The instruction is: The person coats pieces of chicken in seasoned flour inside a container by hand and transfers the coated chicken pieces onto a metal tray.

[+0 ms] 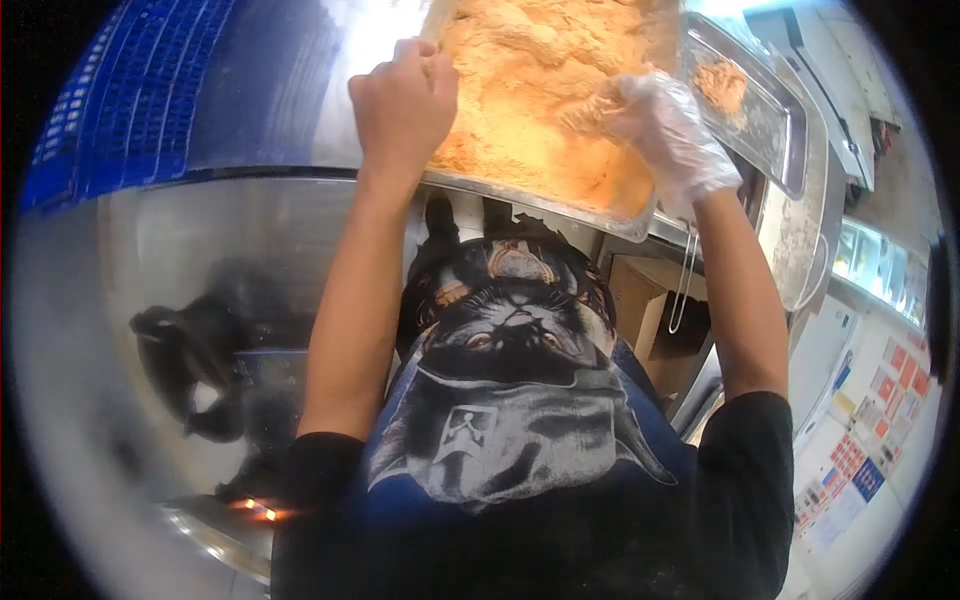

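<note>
My left hand (405, 105) is bare and curled into a fist over the left edge of a large metal pan (560, 200). Its fingers are partly turned away, so what they hold, if anything, is hidden. Orange-yellow powdery breading (510, 130) fills the pan, heaped at the far end and thinner near me. My right hand (665, 130), in a clear plastic glove, is at the pan's right side. Its fingers are closed around a flour-coated piece (590, 110) that blends with the breading; its exact shape is unclear.
To the right, a shallow metal tray (785, 150) holds a clump of breaded food (722, 88). A blue plastic basket (130, 90) stands at the left on the steel counter (270, 100). Below are a wire handle (684, 290), a cardboard box (635, 300) and a dark object (190, 370).
</note>
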A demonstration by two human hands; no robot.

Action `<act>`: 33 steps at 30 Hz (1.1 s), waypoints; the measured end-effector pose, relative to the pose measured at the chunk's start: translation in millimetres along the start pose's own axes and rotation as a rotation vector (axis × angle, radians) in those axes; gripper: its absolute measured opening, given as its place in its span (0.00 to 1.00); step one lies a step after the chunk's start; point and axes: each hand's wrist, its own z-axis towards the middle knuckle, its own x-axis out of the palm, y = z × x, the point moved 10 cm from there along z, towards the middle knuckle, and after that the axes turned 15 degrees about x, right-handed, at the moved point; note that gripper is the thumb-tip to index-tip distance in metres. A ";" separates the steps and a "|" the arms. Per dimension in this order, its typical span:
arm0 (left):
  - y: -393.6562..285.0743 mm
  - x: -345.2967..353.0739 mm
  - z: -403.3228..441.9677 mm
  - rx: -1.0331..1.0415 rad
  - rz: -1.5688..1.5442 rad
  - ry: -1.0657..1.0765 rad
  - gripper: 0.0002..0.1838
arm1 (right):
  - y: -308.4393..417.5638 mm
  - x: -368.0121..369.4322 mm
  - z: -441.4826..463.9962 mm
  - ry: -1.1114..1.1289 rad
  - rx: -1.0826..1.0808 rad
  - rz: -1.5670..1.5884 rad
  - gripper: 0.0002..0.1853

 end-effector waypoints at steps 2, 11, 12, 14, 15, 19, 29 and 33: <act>-0.3 4.0 0.0 0.006 -0.033 0.021 0.12 | -10.4 1.4 -3.7 -0.029 0.027 -0.081 0.10; -0.6 3.6 -0.4 -0.006 -0.069 0.026 0.12 | -103.4 -41.5 10.0 0.308 0.192 0.852 0.14; 0.5 1.7 0.2 -0.009 -0.065 0.022 0.12 | -143.8 -61.8 18.8 0.245 0.193 0.876 0.15; 1.7 0.6 0.0 -0.010 -0.065 0.017 0.12 | -186.7 -84.0 26.9 0.181 0.188 0.898 0.17; 0.9 1.7 0.0 -0.009 -0.071 0.018 0.11 | -201.0 -89.3 27.1 0.169 0.210 0.916 0.18; -0.8 3.2 0.4 -0.011 -0.058 0.038 0.11 | -234.1 -71.0 16.6 0.115 0.437 0.761 0.20; -51.2 -32.4 2.8 0.201 -0.149 -0.287 0.07 | -104.1 -75.8 -20.2 -0.070 0.342 1.706 0.49; -153.7 -6.4 -9.7 0.357 -0.590 -0.077 0.12 | -21.1 -41.0 -22.3 0.039 0.010 2.116 0.39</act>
